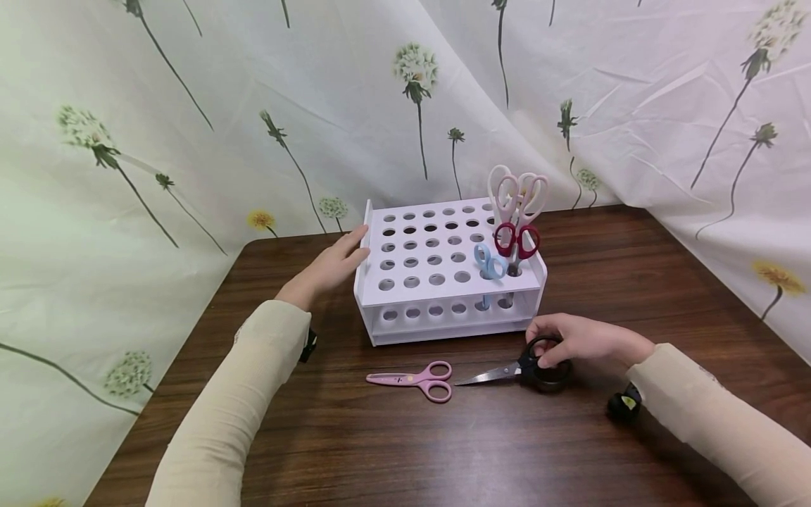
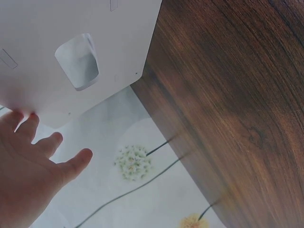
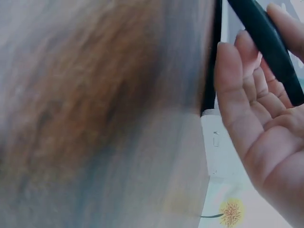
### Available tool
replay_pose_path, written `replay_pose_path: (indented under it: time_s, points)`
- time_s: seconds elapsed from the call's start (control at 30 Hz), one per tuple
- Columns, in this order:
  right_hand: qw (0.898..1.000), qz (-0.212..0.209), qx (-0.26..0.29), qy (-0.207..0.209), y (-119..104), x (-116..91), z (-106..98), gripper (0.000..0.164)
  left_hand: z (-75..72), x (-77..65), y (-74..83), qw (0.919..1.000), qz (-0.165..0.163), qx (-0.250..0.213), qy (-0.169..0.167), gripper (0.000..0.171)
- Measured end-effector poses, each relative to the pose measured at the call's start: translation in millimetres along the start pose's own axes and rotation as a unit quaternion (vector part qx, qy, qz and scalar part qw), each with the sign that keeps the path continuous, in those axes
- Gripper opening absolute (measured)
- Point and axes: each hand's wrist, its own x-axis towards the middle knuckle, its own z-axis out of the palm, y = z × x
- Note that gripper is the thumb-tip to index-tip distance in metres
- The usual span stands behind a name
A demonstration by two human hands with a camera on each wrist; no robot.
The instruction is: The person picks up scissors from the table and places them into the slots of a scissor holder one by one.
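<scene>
My right hand (image 1: 589, 343) grips the handle of a pair of black-handled scissors (image 1: 527, 365), whose blades point left, low over the table. In the right wrist view, part of the black handle (image 3: 268, 50) shows between thumb and fingers. With fingers extended, my left hand (image 1: 328, 269) rests on the left side of a white rack (image 1: 415, 300) full of round holes. Pink scissors (image 1: 410, 379) lie in front of the rack, close to the black scissors' tips. The left wrist view shows my left fingertips (image 2: 33, 118) at the rack's side panel (image 2: 109, 52), which has a cut-out.
Light blue scissors (image 1: 493, 265) and red-handled scissors (image 1: 505, 246) stand in the rack's right front holes. Behind them, several pale pink and white scissors (image 1: 538, 191) stand upright. A dandelion-print cloth (image 1: 355, 105) hangs behind the brown wooden table (image 1: 355, 451).
</scene>
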Motion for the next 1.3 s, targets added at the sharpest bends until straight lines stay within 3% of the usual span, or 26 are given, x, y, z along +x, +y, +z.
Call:
replay_pose_path:
  time_s: [0.2,0.43,0.73,0.97,1.2,1.3]
  points:
    - [1.000,0.010,0.026,0.013,-7.6,-3.5,-4.2,0.025,-0.3,-0.1,-0.7,1.0000,0.003,0.000,0.002,0.060]
    - [0.997,-0.041,0.043,0.043,-17.8,-7.2,-12.2,0.024,-0.8,-0.4,-1.7,1.0000,0.002,-0.004,0.004,0.060]
    - [0.992,-0.043,0.050,0.105,-35.9,-15.2,-21.0,0.024,-0.1,-0.1,-2.6,1.0000,0.001,-0.009,0.002,0.060]
    - [0.985,-0.045,0.067,0.153,-50.6,-18.9,-25.2,0.023,-0.1,-0.2,-1.8,1.0000,0.000,-0.007,0.002,0.060]
    - [0.975,-0.019,0.031,0.220,-67.5,-20.1,-27.9,0.032,0.0,0.5,-2.0,1.0000,0.003,-0.008,0.002,0.060]
    - [0.969,-0.023,0.045,0.242,-74.0,-18.9,-28.8,0.034,0.0,-0.3,-1.9,0.9999,-0.004,-0.009,0.001,0.060]
